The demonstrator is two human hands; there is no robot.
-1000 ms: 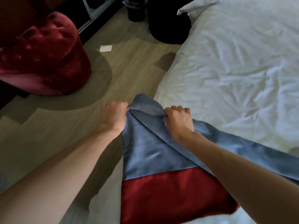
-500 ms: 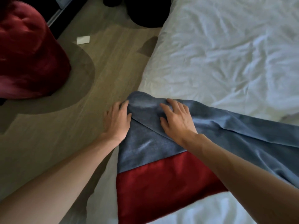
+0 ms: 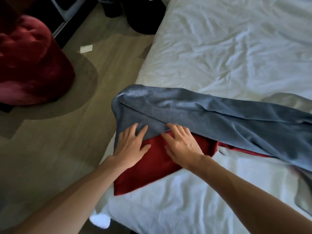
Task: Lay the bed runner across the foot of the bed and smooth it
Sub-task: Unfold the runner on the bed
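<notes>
Bed runner (image 3: 219, 119), blue-grey over red, lay at the near left corner of the white bed (image 3: 219, 56), doubled over itself, the fold trailing right. Left hand (image 3: 130, 147) flat, fingers spread, pressing where blue met red. Right hand (image 3: 182, 146) likewise flat just beside it; neither gripped anything. Cloth looked soft, limp, fairly thick, so likely to drape and crease. Best hold, I judged: pinch the folded blue edge at 2 spots.

Blue-red bed runner (image 3: 211, 115) rumpled, folded across bed (image 3: 228, 53).

Bed (image 3: 228, 48) (white, creased) bears a seemingly folded runner (image 3: 219, 119).
</notes>
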